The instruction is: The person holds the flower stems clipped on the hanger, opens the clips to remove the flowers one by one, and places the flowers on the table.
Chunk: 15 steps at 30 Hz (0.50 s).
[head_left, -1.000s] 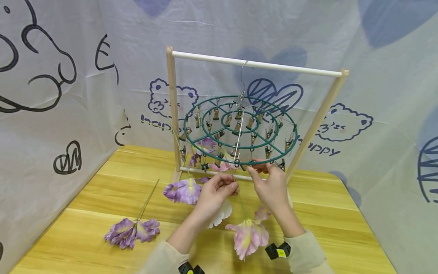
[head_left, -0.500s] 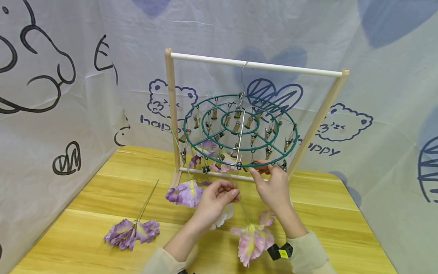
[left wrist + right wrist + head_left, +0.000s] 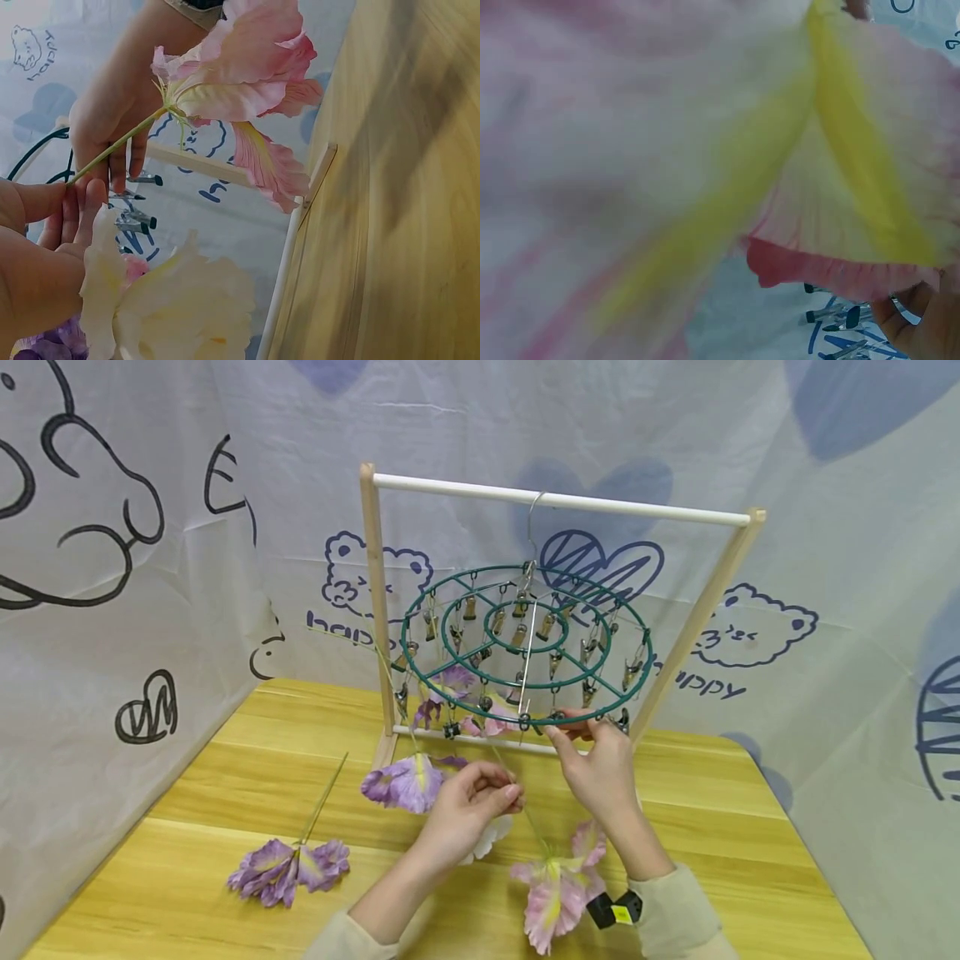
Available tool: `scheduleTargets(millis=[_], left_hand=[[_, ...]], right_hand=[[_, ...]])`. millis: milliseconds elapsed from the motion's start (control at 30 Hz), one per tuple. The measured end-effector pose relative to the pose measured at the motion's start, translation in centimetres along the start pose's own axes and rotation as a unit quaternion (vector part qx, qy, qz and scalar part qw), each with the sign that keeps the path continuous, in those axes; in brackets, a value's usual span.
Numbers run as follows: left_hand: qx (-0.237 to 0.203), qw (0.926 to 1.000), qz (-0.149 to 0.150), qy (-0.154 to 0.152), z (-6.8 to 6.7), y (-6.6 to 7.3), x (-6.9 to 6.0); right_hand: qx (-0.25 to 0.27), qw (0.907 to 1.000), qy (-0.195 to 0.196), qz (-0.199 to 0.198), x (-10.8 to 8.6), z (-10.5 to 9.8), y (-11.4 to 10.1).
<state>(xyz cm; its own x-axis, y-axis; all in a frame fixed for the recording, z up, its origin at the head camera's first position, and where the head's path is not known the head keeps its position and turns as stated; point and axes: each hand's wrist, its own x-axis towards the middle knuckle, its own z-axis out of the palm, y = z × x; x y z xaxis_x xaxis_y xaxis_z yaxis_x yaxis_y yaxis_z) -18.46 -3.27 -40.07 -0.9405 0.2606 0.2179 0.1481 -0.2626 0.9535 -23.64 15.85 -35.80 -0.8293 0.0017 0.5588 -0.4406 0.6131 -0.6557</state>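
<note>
Thumb and fingers of the left hand (image 3: 476,810) pinch the thin green stem of a pink artificial flower (image 3: 555,897), whose bloom hangs downward toward the front. The left wrist view shows this stem (image 3: 124,142) running from the fingertips to the bloom. At the front rim of a round green clip hanger (image 3: 457,697), the right hand (image 3: 600,768) pinches a small metal clip, mostly hidden by its fingers. Petals fill most of the right wrist view. A purple flower (image 3: 408,783) hangs left of the left hand, and a white flower (image 3: 489,839) shows partly behind it.
A wooden stand with a white top bar (image 3: 637,508) bears the hanger by its hook. Several metal clips (image 3: 588,693) dangle from the rings. Another purple flower (image 3: 288,868) lies on the wooden table (image 3: 187,835) at left. More purple and pink petals (image 3: 453,681) show behind the hanger.
The left hand has moved slightly down, and the pink flower's bloom has shifted right and lower. The right hand keeps its place at the rim, moving only slightly.
</note>
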Motion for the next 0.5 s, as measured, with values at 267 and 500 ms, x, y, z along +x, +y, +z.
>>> scheduleTargets(millis=[267, 500], left_hand=[[-0.006, 0.9999, -0.004, 0.008, -0.1, 0.0, -0.4], [-0.008, 0.9999, -0.005, 0.003, -0.7, 0.6, -1.1]], right_hand=[[-0.001, 1.0, 0.0, 0.002, -0.1, 0.0, -0.1], [-0.005, 1.0, 0.007, -0.003, -0.1, 0.0, -0.1]])
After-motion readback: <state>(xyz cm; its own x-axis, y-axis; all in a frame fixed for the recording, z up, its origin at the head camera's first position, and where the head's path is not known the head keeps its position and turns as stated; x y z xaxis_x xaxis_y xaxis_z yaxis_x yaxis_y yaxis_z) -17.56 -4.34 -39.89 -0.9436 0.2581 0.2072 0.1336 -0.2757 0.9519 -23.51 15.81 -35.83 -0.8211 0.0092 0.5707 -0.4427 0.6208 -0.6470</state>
